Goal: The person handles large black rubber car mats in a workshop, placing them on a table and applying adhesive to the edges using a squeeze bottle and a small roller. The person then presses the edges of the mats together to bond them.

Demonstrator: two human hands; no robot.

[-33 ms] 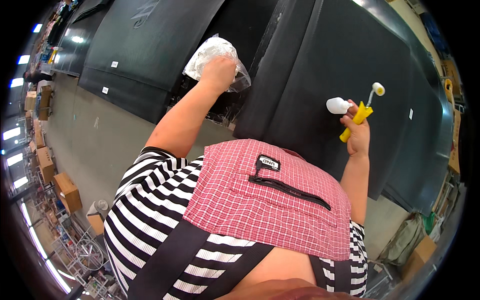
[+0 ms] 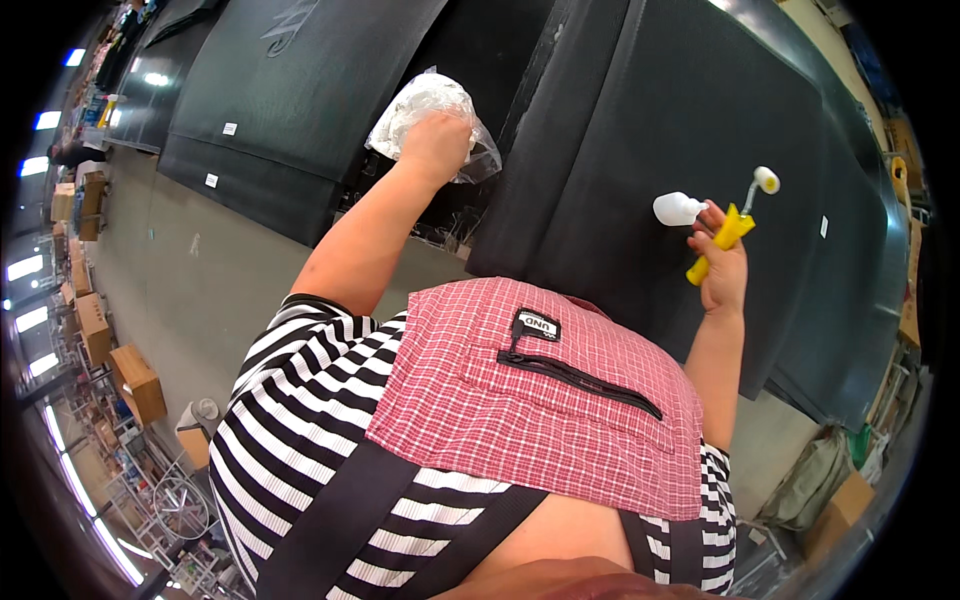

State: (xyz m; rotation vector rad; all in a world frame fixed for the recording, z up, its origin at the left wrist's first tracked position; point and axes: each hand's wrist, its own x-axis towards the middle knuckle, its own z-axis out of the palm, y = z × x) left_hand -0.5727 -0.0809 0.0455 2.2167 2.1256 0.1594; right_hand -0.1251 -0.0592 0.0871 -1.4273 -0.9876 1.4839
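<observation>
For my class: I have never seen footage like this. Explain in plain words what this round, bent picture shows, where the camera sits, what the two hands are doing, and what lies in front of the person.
There is no machine here. A person wears a wide fisheye camera on the head, looking down, so the picture is round and straight edges curve near the rim. At the bottom you see the person's own body: a black-and-white striped shirt and a red checked pouch with a black zip.

The left hand reaches forward and presses on a crumpled clear plastic bag with something white inside. The right hand holds a small roller with a yellow handle, and a small white bottle sits at its fingertips.

In front lie large dark panels side by side, some with small white labels. Cardboard boxes stand on the grey floor at the left.
</observation>
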